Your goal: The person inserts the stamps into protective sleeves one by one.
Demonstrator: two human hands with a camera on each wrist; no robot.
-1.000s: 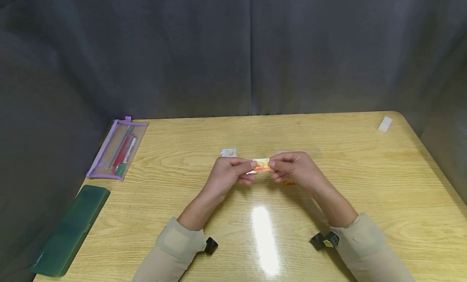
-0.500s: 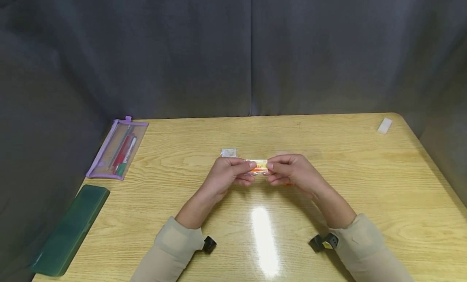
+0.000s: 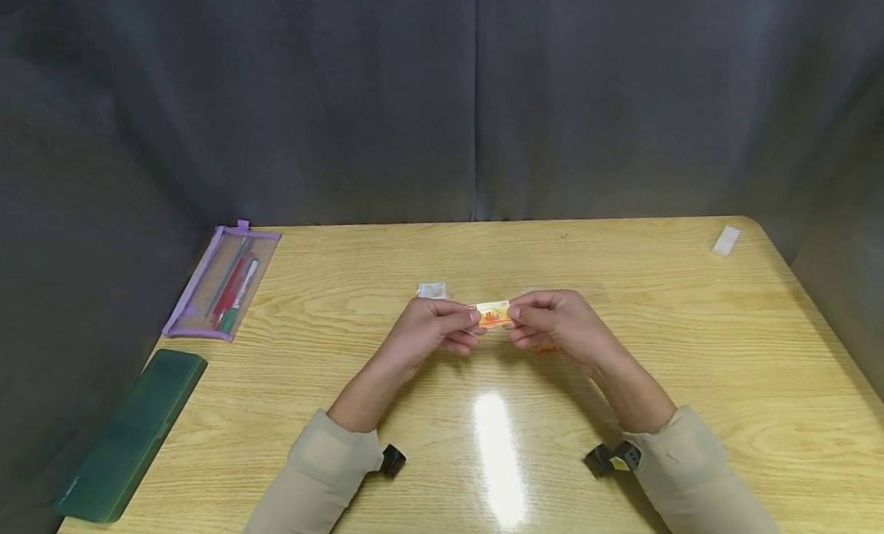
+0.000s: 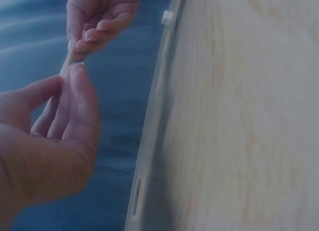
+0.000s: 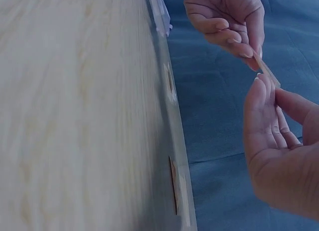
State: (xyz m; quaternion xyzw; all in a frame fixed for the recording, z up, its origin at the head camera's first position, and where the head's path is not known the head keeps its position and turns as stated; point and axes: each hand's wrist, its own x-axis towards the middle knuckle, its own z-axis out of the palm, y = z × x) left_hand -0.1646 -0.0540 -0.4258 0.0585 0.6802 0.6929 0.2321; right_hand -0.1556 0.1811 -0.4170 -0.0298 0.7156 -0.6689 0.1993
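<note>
A small, thin yellow-and-orange printed packet is held up over the table in the head view, its print facing me. My left hand pinches its left end between thumb and fingers. Its right end is pinched by my right hand in the same way. Seen edge-on in the left wrist view, the packet spans the short gap between both hands. Behind the left hand lies a small whitish printed packet. An orange item on the table is mostly hidden by the right hand.
At the left, a purple-edged mesh pouch with several pens lies behind a long dark green case. A white block sits near the table's far right corner. Dark curtains border the wooden table.
The packet was tilted so that it glared half a second ago; its print now shows plainly. Both hands kept their pinch and shifted only slightly.
</note>
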